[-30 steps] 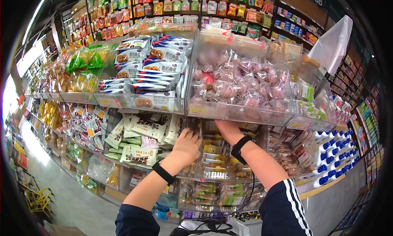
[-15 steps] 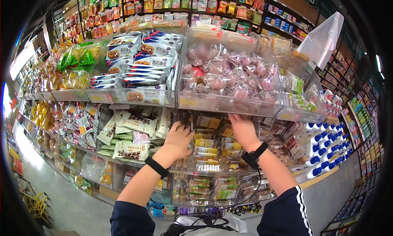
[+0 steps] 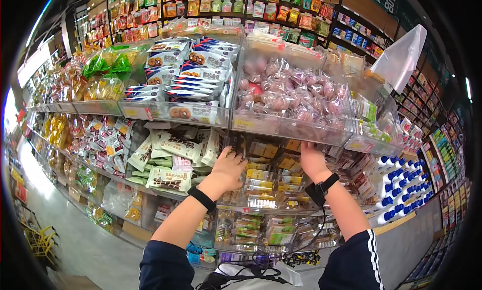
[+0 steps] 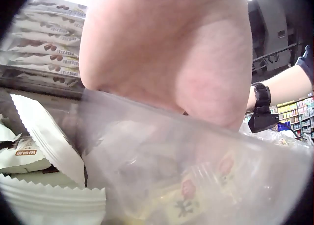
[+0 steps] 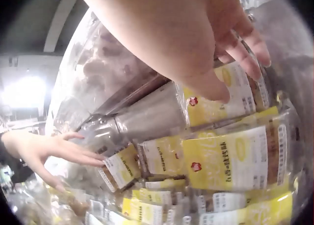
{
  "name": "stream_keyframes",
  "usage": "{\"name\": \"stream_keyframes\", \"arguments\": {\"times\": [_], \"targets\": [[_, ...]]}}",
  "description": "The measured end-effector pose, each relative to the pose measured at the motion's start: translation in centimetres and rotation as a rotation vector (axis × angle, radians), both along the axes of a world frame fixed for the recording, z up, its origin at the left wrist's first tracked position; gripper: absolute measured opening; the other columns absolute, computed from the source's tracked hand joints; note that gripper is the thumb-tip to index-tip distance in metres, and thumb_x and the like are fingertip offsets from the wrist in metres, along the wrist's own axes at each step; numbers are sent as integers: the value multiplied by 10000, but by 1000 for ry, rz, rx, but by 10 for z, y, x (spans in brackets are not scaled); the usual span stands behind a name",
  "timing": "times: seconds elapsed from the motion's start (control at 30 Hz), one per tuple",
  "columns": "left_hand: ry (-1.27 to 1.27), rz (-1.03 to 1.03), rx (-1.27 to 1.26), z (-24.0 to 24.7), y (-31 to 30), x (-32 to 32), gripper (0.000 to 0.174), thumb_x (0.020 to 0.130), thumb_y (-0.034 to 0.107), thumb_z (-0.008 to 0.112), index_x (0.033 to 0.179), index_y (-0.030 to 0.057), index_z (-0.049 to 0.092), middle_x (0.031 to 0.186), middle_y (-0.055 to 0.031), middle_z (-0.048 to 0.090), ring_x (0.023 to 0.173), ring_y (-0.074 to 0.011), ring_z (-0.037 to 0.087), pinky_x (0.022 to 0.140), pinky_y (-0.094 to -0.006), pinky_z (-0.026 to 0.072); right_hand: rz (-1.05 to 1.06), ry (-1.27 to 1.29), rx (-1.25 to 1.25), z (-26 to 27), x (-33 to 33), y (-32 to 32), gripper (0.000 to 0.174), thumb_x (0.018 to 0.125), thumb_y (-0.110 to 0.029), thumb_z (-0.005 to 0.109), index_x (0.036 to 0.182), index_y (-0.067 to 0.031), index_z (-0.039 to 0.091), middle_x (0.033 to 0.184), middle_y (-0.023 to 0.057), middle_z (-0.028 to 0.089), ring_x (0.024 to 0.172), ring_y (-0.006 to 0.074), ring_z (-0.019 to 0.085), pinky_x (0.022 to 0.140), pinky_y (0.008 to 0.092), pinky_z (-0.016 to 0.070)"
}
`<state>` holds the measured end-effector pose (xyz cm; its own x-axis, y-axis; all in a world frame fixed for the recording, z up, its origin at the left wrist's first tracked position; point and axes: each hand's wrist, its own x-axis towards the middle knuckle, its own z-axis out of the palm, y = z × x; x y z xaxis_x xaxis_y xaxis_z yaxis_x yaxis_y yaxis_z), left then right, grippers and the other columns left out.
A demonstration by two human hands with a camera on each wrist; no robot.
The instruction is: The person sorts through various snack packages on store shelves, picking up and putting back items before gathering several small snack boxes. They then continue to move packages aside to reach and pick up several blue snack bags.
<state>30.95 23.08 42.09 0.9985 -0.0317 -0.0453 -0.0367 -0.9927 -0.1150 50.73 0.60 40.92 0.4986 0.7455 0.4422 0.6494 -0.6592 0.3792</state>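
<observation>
My left hand (image 3: 226, 172) lies at the clear divider between white-and-green wafer packs (image 3: 175, 147) and a bin of yellow-labelled snack packs (image 3: 260, 175). In the left wrist view its palm fills the upper middle above a clear plastic wall (image 4: 147, 137). Straight, spread fingers show on this left hand (image 5: 54, 151) in the right wrist view. My right hand (image 3: 314, 162) reaches into the same bin below the upper shelf. Its loosely bent thumb and fingers (image 5: 250, 53) overlap an upper yellow-labelled pack (image 5: 196, 112); other packs lie stacked below.
Just above both hands juts the upper clear tray (image 3: 291, 126) of wrapped purplish balls (image 3: 296, 94). Blue-and-white cookie packs (image 3: 201, 74) are left of it. White bottles with blue caps (image 3: 401, 184) stand at the right. More packs (image 3: 256, 229) fill the tier below.
My right hand has slid to the right along the bin, and its fingers were hidden under the upper tray before. The left hand stays at the divider. The head view shifted slightly.
</observation>
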Motion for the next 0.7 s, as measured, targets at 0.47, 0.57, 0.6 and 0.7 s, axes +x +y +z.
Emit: {"name": "stream_keyframes", "arguments": {"times": [0.47,0.57,0.6,0.7], "targets": [[-15,-6,6,-1,0,0,732,736,469,649,1339,98,461,1370,-133,462,1308,-240,371,1136,-451,98,72,174,110,0,-3,-16,381,774,-43,566,1137,-19,451,907,185,610,660,318,635,557,387,519],[0,-8,14,-1,0,0,731,740,470,645,1341,100,457,1376,-132,456,1311,-240,367,1137,-449,95,129,157,98,19,-29,-16,404,753,-11,562,1143,-13,455,899,151,620,655,293,641,550,366,512],[0,-7,16,-1,0,1,731,741,470,643,1343,100,455,1377,-132,455,1311,-240,366,1137,-449,95,131,174,83,27,-39,-14,389,761,-18,563,1134,-17,455,896,148,621,661,296,641,554,370,510],[-2,-4,23,-2,0,0,728,746,468,640,1346,102,450,1379,-131,453,1313,-238,365,1138,-448,94,249,295,122,44,-64,-2,360,792,-39,560,1134,-27,449,899,145,625,673,302,639,561,380,506]]}}
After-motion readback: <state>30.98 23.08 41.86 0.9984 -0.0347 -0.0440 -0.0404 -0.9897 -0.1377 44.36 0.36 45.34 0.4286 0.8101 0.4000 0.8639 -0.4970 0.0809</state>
